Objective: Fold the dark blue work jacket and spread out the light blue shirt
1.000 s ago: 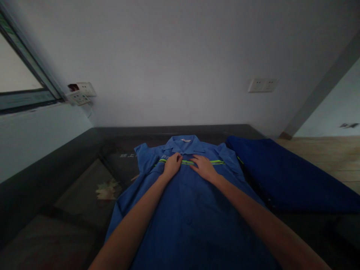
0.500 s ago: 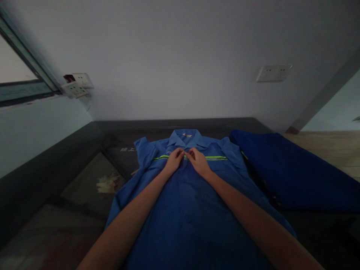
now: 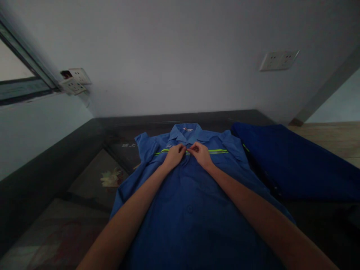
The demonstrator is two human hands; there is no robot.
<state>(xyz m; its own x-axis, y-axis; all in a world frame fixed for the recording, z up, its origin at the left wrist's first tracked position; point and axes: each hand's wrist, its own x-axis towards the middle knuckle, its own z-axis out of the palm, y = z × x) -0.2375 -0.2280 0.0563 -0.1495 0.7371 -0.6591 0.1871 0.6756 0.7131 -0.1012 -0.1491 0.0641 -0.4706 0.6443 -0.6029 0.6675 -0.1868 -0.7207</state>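
A blue work shirt (image 3: 185, 187) with a collar and a yellow-green chest stripe lies front up, its collar pointing away from me. My left hand (image 3: 176, 154) pinches the shirt's front placket at the stripe, just below the collar. Close beside it, my right hand (image 3: 199, 153) pinches the same edge from the other side, the fingertips of both hands almost meeting. Whether a button sits between the fingers is hidden. Lower down the placket a round button (image 3: 190, 209) shows.
A darker blue folded garment (image 3: 292, 161) lies to the right of the shirt. Pale scraps (image 3: 111, 177) rest on the dark surface at left. Wall sockets (image 3: 279, 60) are at the right, with loose-hanging sockets (image 3: 73, 83) by the window at left. The wall stands behind.
The camera view has shifted slightly. Both hands stay at the placket by the stripe, with a small change in how the right fingers are bent.
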